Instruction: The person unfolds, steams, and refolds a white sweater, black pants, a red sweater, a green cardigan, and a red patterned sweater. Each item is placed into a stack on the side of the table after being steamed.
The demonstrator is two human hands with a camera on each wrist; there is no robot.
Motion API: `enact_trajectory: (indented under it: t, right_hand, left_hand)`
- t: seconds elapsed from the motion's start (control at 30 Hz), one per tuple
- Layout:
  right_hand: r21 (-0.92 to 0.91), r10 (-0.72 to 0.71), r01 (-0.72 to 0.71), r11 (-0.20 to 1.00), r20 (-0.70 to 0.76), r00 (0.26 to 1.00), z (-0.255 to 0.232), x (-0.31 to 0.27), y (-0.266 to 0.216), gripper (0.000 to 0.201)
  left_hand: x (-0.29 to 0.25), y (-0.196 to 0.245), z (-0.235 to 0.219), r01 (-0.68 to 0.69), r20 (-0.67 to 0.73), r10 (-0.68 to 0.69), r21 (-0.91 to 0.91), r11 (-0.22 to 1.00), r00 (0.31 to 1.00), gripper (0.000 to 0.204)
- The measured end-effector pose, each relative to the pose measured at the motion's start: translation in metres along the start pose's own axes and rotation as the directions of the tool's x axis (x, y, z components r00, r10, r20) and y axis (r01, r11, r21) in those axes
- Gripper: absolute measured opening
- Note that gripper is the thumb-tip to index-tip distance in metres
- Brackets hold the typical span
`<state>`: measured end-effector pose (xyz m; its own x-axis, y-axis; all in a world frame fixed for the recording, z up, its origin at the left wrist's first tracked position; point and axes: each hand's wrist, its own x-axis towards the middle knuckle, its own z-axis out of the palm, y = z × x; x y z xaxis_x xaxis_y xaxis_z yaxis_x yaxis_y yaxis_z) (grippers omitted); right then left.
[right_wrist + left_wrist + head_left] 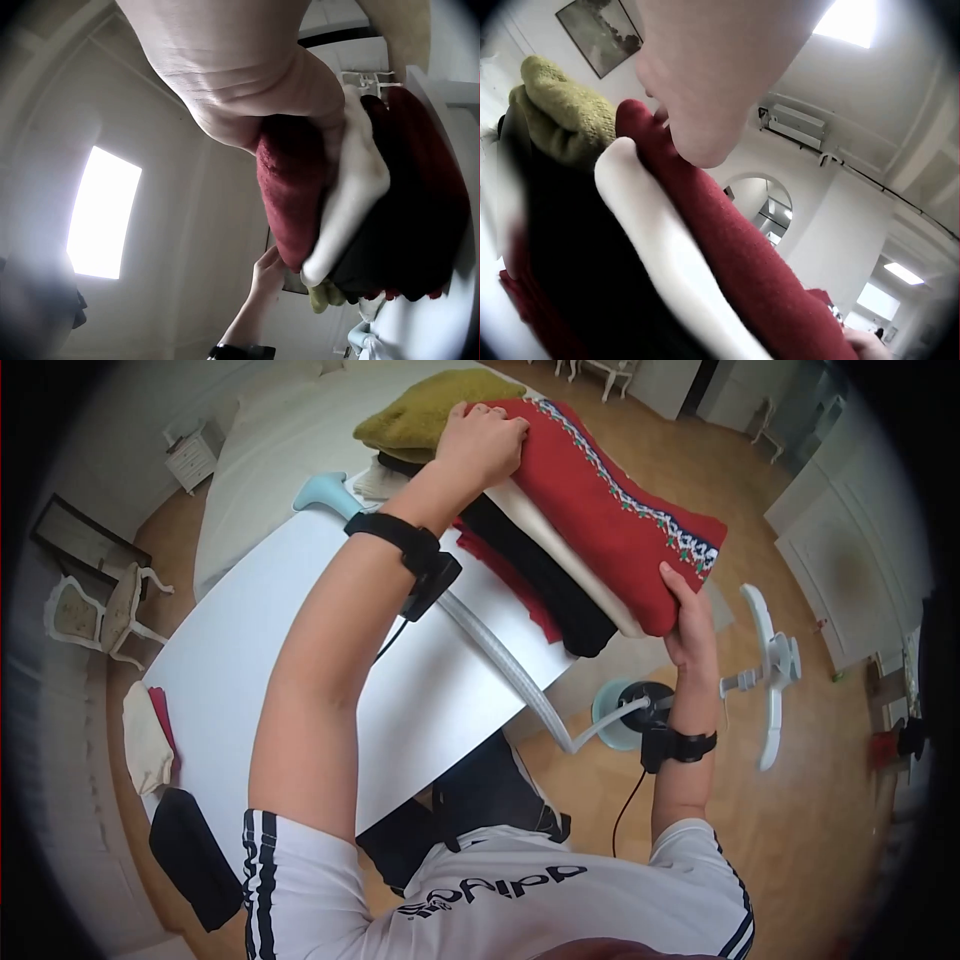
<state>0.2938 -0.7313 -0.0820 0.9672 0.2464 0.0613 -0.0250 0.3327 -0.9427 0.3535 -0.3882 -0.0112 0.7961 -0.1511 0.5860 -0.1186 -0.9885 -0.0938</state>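
Head view: we've got the right hand (690,625) and, farther up, the left hand (485,442) each gripping an end of the red knit (610,510), upper centre, over folded white cloth (558,548) and black cloth (580,622). Left wrist cam gives us a wall picture (600,36), upper left, that head misses.
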Motion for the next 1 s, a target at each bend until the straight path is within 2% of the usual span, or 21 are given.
enact_trajectory:
  t: [0.03,0.07,0.13,0.17,0.23,0.27,0.33,0.4,0.47,0.53,0.6,0.63,0.67,0.73,0.77,0.8,0.87,0.93,0.97,1.0]
  right_hand:
    - [0.009,-0.011,0.011,1.0,-0.021,1.0,0.002,-0.001,-0.002,0.045]
    - [0.013,-0.005,0.006,1.0,-0.019,1.0,0.003,-0.002,-0.006,0.045]
    - [-0.209,-0.037,0.015,0.978,-0.105,0.994,0.006,-0.006,-0.011,0.057]
    - [-0.208,-0.033,0.012,0.978,-0.095,0.995,0.007,-0.005,-0.009,0.057]
    - [-0.443,-0.249,0.125,0.888,-0.233,0.94,0.001,-0.003,-0.004,0.071]
    - [-0.44,-0.239,0.124,0.889,-0.218,0.946,-0.006,-0.002,0.002,0.071]
    - [-0.667,-0.459,0.118,0.736,-0.362,0.811,-0.022,-0.001,0.015,0.08]
    - [-0.77,-0.688,0.274,0.576,-0.276,0.671,-0.018,-0.016,0.013,0.069]
    - [-0.802,-0.805,0.42,0.426,-0.123,0.581,0.028,-0.057,-0.004,0.053]
    - [-0.635,-0.81,0.594,0.494,-0.089,0.579,0.066,-0.09,-0.001,0.035]
    - [-0.501,-0.66,0.64,0.583,0.169,0.732,0.074,-0.114,0.013,0.029]
    - [-0.403,-0.586,0.647,0.648,0.279,0.761,0.087,-0.12,0.02,0.025]
    - [-0.385,-0.477,0.622,0.682,0.411,0.777,0.103,-0.123,0.023,0.023]
    - [-0.442,-0.339,0.64,0.628,0.585,0.737,0.136,-0.116,0.036,0.02]
    - [-0.506,-0.287,0.641,0.577,0.609,0.739,0.154,-0.113,0.043,0.02]
    - [-0.53,-0.251,0.599,0.601,0.587,0.77,0.171,-0.112,0.055,0.022]
    - [-0.557,-0.129,0.577,0.598,0.643,0.755,0.192,-0.101,0.08,0.027]
    - [-0.549,-0.076,0.6,0.582,0.698,0.712,0.216,-0.102,0.107,0.031]
    - [-0.56,-0.023,0.612,0.559,0.727,0.686,0.227,-0.102,0.116,0.035]
    - [-0.609,0.099,0.592,0.527,0.736,0.67,0.236,-0.106,0.122,0.046]
  left_hand:
    - [-0.001,0.001,-0.003,-0.004,0.032,0.002,0.076,0.997,0.999,0.032]
    - [-0.001,0.0,-0.004,-0.003,0.038,0.0,0.08,0.997,0.999,0.032]
    - [-0.005,-0.003,-0.008,0.053,0.038,-0.055,0.047,0.997,0.998,0.031]
    - [-0.007,-0.006,-0.009,0.062,0.04,-0.065,0.053,0.997,0.997,0.031]
    - [-0.012,-0.007,-0.012,0.025,-0.009,-0.025,0.031,0.999,1.0,0.032]
    - [-0.019,-0.007,-0.015,0.04,-0.004,-0.04,0.041,0.998,0.999,0.032]
    - [-0.043,-0.005,-0.024,-0.057,-0.178,0.048,-0.045,0.997,0.983,0.032]
    - [-0.087,0.001,-0.053,-0.025,-0.195,-0.01,-0.175,0.984,0.981,0.03]
    - [-0.151,0.0,-0.08,0.064,-0.073,-0.096,-0.363,0.93,0.993,0.03]
    - [-0.226,-0.008,-0.105,0.181,0.066,-0.168,-0.398,0.899,0.984,0.031]
    - [-0.3,-0.013,-0.146,0.455,0.273,-0.376,-0.348,0.82,0.886,0.032]
    - [-0.335,-0.018,-0.162,0.556,0.27,-0.489,-0.318,0.768,0.829,0.033]
    - [-0.367,-0.023,-0.181,0.648,0.266,-0.592,-0.29,0.704,0.761,0.035]
    - [-0.426,-0.03,-0.23,0.835,0.215,-0.808,-0.197,0.514,0.548,0.038]
    - [-0.459,-0.036,-0.249,0.884,0.132,-0.875,-0.126,0.45,0.465,0.039]
    - [-0.493,-0.045,-0.265,0.924,0.043,-0.924,-0.066,0.377,0.38,0.04]
    - [-0.548,-0.063,-0.295,0.984,-0.046,-0.984,0.036,0.172,0.174,0.04]
    - [-0.583,-0.089,-0.314,0.98,-0.117,-0.984,0.162,0.115,0.135,0.043]
    - [-0.596,-0.109,-0.315,0.972,-0.123,-0.982,0.205,0.117,0.144,0.046]
    - [-0.607,-0.128,-0.315,0.962,-0.127,-0.98,0.247,0.119,0.154,0.049]
